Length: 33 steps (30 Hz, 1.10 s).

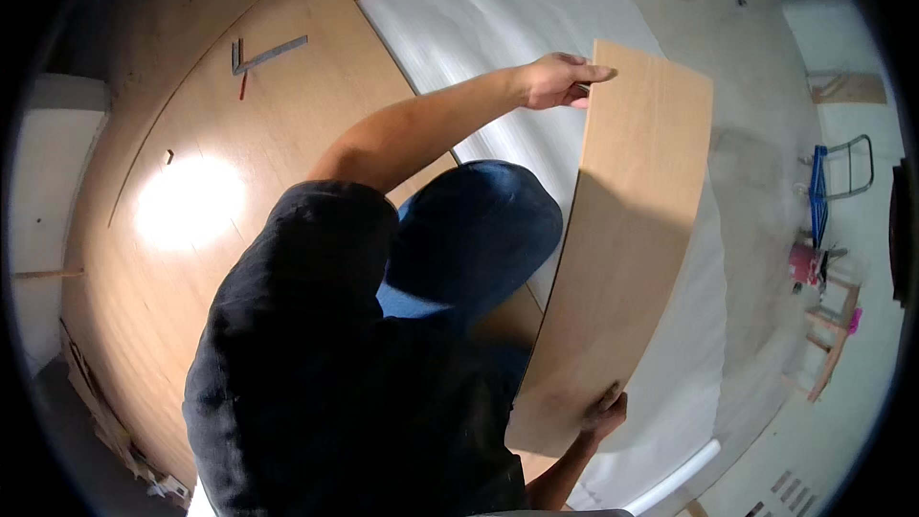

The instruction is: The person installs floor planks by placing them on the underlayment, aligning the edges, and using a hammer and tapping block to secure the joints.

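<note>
A light wood-toned flooring plank [627,230] is held lengthwise in front of me, tilted above the white underlay sheet [507,10]. My left hand [555,81] grips its far end at the left edge, thumb on top and fingers underneath. Near the other end, my right hand [605,414] clasps the right edge with the thumb on the face. Its remaining fingers are hidden below the plank. Beneath my bent knee, the laid wood floor [316,124] meets the underlay in a stepped edge.
A metal square [271,55], a red marking tool [243,86] and a small wood piece [169,156] lie on the laid floor. Along the right wall stand a blue folding cart [819,196] and a wooden frame [833,340]. A white roll [675,479] sits at lower right.
</note>
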Tool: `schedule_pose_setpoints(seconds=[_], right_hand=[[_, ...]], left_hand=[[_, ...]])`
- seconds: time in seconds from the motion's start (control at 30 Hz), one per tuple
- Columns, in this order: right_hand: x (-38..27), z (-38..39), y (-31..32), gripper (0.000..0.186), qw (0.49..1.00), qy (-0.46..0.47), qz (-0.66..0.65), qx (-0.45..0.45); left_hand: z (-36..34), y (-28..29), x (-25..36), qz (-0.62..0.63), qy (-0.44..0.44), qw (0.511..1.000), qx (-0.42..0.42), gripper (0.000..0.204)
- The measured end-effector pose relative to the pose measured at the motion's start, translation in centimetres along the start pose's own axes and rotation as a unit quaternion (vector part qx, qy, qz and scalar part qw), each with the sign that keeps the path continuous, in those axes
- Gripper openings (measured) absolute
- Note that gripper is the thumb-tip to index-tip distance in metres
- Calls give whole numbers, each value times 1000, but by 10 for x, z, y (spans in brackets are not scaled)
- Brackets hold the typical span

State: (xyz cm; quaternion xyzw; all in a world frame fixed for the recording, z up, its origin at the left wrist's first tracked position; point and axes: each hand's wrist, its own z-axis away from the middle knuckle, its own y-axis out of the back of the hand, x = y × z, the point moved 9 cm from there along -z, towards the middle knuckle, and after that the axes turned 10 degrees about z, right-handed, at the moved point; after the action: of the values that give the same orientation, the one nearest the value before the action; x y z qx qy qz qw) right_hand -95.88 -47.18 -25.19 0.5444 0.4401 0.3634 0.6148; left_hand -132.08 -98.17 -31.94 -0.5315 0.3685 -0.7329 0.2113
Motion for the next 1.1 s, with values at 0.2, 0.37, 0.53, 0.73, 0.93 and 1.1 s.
schedule_pose_setpoints(seconds=[0.2, 0.37, 0.53, 0.73, 0.93, 1.1], right_hand=[[-223, -175, -138, 66, 979, 139, 72, -130], [-357, -220, -231, 62, 949, 209, 102, -211], [-406, -235, -320, 67, 932, 255, 122, -226], [-431, -221, -392, 65, 922, 269, 114, -254], [-440, -222, -412, 65, 917, 286, 115, -254], [-456, -218, -413, 63, 908, 269, 132, -292]], left_hand=[[81, 201, -9, -206, -18, 939, 273, 55], [122, 341, 22, -371, 37, 846, 381, 62], [113, 403, 28, -683, 94, 673, 268, 56], [132, 487, 19, -783, 169, 542, 254, 54], [143, 497, 43, -654, 252, 612, 367, 57], [150, 485, 59, -594, 252, 648, 405, 73]])
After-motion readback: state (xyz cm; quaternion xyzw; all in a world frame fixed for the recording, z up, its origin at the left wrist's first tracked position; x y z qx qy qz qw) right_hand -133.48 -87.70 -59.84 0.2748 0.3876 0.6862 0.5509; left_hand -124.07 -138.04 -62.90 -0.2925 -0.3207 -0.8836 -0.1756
